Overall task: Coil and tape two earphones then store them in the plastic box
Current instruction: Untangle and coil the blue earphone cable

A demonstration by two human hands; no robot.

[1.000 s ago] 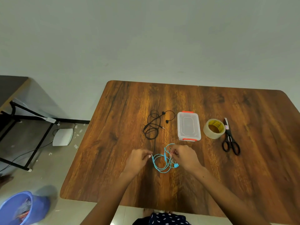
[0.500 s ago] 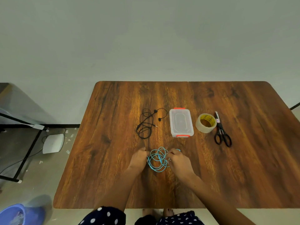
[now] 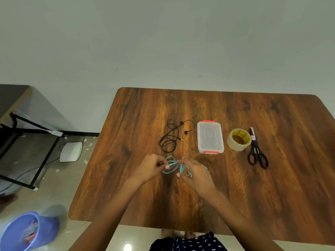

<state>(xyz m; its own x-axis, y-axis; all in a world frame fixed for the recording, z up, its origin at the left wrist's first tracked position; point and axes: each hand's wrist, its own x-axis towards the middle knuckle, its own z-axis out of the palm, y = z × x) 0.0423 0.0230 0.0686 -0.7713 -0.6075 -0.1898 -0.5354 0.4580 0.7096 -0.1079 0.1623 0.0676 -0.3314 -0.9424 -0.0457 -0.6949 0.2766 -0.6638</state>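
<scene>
Loops of a light blue earphone (image 3: 171,164) hang between my two hands over the middle of the wooden table (image 3: 272,187). My left hand (image 3: 151,168) pinches the cable at its left side. My right hand (image 3: 194,173) holds the loops at the right, with strands draped over its fingers. A black earphone (image 3: 170,138) lies loosely tangled on the table just beyond my hands. To its right stands a small clear plastic box (image 3: 210,137) with orange latches, its lid on.
A roll of clear tape (image 3: 239,139) and black scissors (image 3: 257,150) lie right of the box. Left of the table, on the floor, are a black metal frame (image 3: 36,142), a white device (image 3: 70,151) and a blue bucket (image 3: 27,230).
The blue cable lay looser on the table a second ago; my hands have gathered it into loops and lifted it slightly. The camera view has shifted as well.
</scene>
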